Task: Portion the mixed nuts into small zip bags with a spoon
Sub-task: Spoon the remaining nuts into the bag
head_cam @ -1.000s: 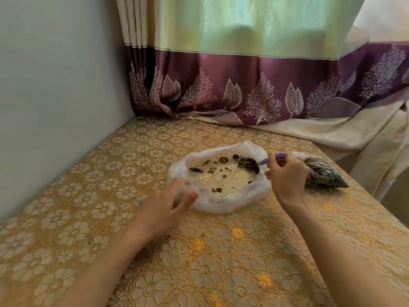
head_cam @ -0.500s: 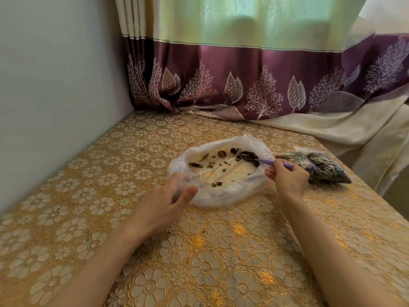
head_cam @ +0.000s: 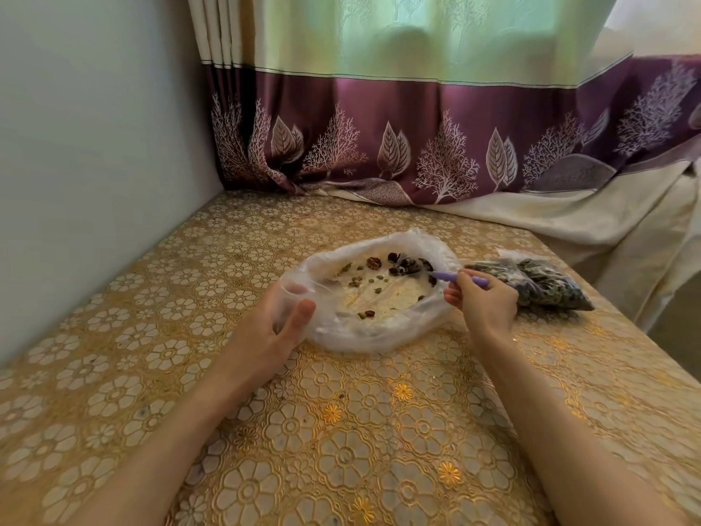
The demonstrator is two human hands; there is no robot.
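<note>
Now that our right hand [head_cam: 483, 303] has lowered the pinched purple spoon [head_cam: 461, 279] into the last nuts [head_cam: 407, 265] at the open bag's [head_cam: 364, 336] far rim, our left hand [head_cam: 275, 324] still grips a small zip bag [head_cam: 290, 298], ready for filling.

Glossy embossed gold tablecloth [head_cam: 341, 430], thin translucent plastic bag [head_cam: 364, 336], satin-sheen curtain [head_cam: 417, 108], matt purple plastic spoon [head_cam: 470, 279]

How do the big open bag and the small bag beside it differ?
The big bag lies spread wide open with only a few scattered nuts left; the small bag is packed full and dark. The left hand holds the big bag's rim, and the spoon reaches into it; nothing touches the small bag. Both are clear plastic on the table.
</note>
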